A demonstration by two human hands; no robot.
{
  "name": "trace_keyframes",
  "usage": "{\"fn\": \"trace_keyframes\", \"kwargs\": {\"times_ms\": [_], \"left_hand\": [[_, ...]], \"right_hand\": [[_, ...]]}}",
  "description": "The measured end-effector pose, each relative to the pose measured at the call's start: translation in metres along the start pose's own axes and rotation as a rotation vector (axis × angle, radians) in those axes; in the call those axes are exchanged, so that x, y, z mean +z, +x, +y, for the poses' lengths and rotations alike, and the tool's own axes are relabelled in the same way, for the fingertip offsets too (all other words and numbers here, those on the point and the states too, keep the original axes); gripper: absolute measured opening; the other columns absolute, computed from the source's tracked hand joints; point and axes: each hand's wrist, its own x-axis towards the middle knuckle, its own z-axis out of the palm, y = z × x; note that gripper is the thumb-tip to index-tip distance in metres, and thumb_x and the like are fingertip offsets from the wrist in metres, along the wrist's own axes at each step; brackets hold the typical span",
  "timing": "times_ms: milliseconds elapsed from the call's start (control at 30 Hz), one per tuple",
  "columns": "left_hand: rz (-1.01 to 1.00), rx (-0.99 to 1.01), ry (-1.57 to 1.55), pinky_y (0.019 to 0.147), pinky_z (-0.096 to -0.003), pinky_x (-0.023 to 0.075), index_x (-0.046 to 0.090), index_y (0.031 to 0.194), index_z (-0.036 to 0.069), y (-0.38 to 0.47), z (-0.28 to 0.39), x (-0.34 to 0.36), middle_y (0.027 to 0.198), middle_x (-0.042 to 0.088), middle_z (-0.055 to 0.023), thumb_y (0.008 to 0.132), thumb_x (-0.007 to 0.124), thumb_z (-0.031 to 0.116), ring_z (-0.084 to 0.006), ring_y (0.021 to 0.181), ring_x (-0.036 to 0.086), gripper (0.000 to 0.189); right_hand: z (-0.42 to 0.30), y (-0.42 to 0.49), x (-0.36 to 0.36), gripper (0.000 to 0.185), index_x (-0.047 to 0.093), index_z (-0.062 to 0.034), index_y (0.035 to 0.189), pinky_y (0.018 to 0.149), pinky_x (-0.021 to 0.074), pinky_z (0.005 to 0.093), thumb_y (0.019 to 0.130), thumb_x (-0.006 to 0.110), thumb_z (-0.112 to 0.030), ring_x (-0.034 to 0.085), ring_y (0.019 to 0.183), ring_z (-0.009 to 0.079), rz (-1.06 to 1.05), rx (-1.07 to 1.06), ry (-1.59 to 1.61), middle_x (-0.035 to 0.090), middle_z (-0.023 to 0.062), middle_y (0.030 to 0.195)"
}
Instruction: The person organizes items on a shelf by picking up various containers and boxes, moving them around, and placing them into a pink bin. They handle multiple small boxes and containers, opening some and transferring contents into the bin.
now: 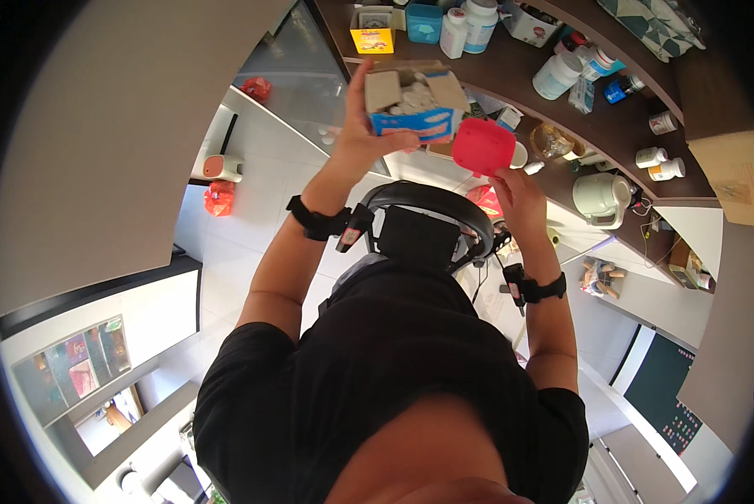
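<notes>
My left hand (359,142) grips an open cardboard box (415,123), with the thumb along its blue printed front and the fingers at its left side. Its flaps stand spread apart, and many small whitish pieces (416,97) fill it; their exact kind is hard to tell. Between the fingers and thumb of my right hand (520,198) is a red, rounded-square plastic piece (483,146), held by its lower edge. It looks like a lid or a shallow case. The red piece is just right of the box, in front of the shelf's edge.
Brown shelves (515,69) ahead carry white bottles (557,75), a yellow box (372,38), a blue-green container (423,24) and a pale electric kettle (601,196). A black padded ring-shaped frame (427,195) is close before my body. Red plastic bags (219,198) lie at left.
</notes>
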Motion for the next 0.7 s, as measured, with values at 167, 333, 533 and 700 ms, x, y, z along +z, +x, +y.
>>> {"fn": "trace_keyframes", "kwargs": {"times_ms": [167, 333, 533, 700], "left_hand": [[0.035, -0.091, 0.036, 0.074, -0.0315, 0.0530, -0.004, 0.149, 0.018, 0.002, -0.019, 0.006, 0.131, 0.044, -0.0134, 0.068, 0.075, -0.007, -0.0235, 0.106, 0.056, 0.116], [0.051, -0.223, -0.055, 0.082, -0.0322, 0.0512, 0.014, 0.144, 0.009, 0.001, -0.031, 0.006, 0.130, 0.047, -0.0115, 0.069, 0.074, -0.006, -0.0213, 0.108, 0.055, 0.097], [0.009, -0.124, -0.105, 0.095, -0.0346, 0.0434, 0.033, 0.132, 0.006, -0.002, -0.035, 0.001, 0.127, 0.049, -0.0087, 0.067, 0.075, -0.005, -0.0201, 0.117, 0.049, 0.078], [0.074, -0.181, 0.144, 0.105, -0.0355, 0.0340, 0.026, 0.137, 0.007, -0.003, -0.053, -0.008, 0.138, 0.036, -0.0106, 0.061, 0.079, -0.006, -0.0227, 0.129, 0.037, 0.094]], "right_hand": [[0.020, 0.013, 0.000, 0.015, 0.059, -0.0082, 0.093, 0.056, 0.0480, 0.0401, 0.083, 0.065, -0.017, 0.061, 0.067, 0.0319, 0.155, 0.104, -0.048, 0.061, 0.0113, 0.078], [0.088, 0.100, 0.025, 0.017, 0.057, -0.0103, 0.098, 0.061, 0.0489, 0.0455, 0.086, 0.059, -0.022, 0.061, 0.073, 0.0362, 0.193, 0.009, -0.207, 0.062, 0.0149, 0.081], [0.134, 0.158, 0.043, 0.026, 0.057, -0.0125, 0.108, 0.073, 0.0490, 0.0482, 0.087, 0.056, -0.028, 0.062, 0.086, 0.0372, 0.024, 0.109, -0.257, 0.065, 0.0155, 0.095], [0.066, 0.139, 0.005, 0.038, 0.055, -0.0138, 0.118, 0.068, 0.0510, 0.0398, 0.085, 0.062, -0.032, 0.065, 0.077, 0.0284, 0.043, 0.401, -0.138, 0.066, 0.0115, 0.085]]}}
